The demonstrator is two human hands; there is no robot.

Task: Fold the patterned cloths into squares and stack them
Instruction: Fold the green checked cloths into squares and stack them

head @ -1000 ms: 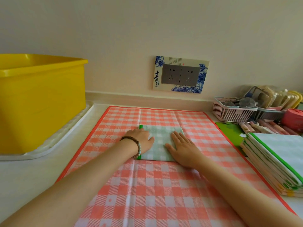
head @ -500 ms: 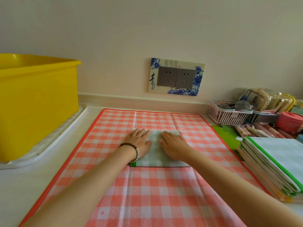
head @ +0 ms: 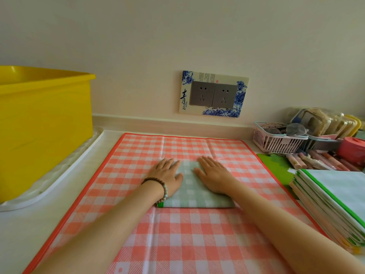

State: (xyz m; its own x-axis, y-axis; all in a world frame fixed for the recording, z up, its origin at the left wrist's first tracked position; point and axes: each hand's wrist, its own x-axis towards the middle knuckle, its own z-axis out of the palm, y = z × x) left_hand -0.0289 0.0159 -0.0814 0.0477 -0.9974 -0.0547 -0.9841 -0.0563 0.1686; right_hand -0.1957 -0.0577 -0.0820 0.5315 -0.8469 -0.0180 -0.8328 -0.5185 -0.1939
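Over the last second both of my hands have slid away from me along the small folded green-and-white checked cloth (head: 197, 194), and they now lie on its far half. The left hand (head: 167, 175), the one with the bead bracelet, lies flat with its fingers straight over the cloth's left edge. The right hand (head: 214, 176) is just as flat on the right part. Neither grips anything, and a bare strip of green shows between them.

I judge this is a smoothing press that sets the creases so the packet stays shut when lifted. The green cloth sits near the middle of the large pink-and-white checked cloth (head: 197, 244) spread on the worktop. It is well apart from the stack of folded cloths (head: 335, 196) at the worktop's right edge, which I take to be where it goes next.

The packet's near edge runs parallel with the worktop's front edge, with green binding showing at its near left corner. It looks close to square, so I cannot name a long axis.
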